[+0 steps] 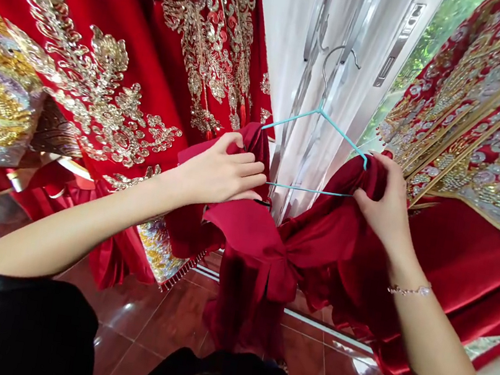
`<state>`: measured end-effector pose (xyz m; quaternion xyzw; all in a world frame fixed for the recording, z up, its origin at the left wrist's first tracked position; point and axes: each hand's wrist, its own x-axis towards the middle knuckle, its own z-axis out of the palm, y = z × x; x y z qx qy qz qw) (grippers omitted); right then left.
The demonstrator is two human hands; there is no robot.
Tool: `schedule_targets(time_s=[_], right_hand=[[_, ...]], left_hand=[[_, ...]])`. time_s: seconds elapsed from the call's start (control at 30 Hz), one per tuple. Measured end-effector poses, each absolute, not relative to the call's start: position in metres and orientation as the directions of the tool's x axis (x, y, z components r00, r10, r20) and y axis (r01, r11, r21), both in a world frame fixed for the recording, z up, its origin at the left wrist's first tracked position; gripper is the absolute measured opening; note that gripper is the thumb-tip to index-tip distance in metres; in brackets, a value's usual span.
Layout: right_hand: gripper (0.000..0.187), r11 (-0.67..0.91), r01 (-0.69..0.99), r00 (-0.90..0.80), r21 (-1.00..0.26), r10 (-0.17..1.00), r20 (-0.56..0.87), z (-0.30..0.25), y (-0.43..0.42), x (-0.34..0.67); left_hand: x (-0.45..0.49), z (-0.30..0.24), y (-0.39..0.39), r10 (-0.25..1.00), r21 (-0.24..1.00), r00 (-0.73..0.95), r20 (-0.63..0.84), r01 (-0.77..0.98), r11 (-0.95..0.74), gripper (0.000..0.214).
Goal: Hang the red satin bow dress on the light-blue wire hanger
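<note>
Red satin dress (pixel 247 237), teal hanger (pixel 342 134), embroidered gowns (pixel 83 75), white curtain (pixel 301 157)

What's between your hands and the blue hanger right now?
Only the red satin garment: it is bunched under the left hand and the right hand, over both shoulder ends of the turquoise hanger. The hanger's lower bar runs bare between the hands, with nothing visible blocking it.
</note>
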<state>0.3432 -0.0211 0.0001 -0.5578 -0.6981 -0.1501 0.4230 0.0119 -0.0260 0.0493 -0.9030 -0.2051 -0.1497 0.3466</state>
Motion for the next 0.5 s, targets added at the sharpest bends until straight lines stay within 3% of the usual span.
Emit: schedule_targets(time_s=[0.2,0.33,0.5], right_hand=[[0.062,0.102,0.985,0.021,-0.142,0.736,0.677,0.013,-0.027,0.326],[0.043,-0.062,0.994,0.106,-0.091,0.780,0.616,0.024,-0.022,0.321],[0.015,-0.118,0.981,0.187,-0.151,0.764,0.617,0.044,-0.015,0.335]], left_hand=[[0.035,0.039,-0.003,0.310,-0.471,0.852,0.421,0.498,-0.728,0.046],[0.038,0.040,0.013,0.335,-0.439,0.858,0.389,0.493,-0.751,0.052],[0.029,0.068,0.010,0.348,-0.522,0.902,0.254,0.431,-0.736,0.058]])
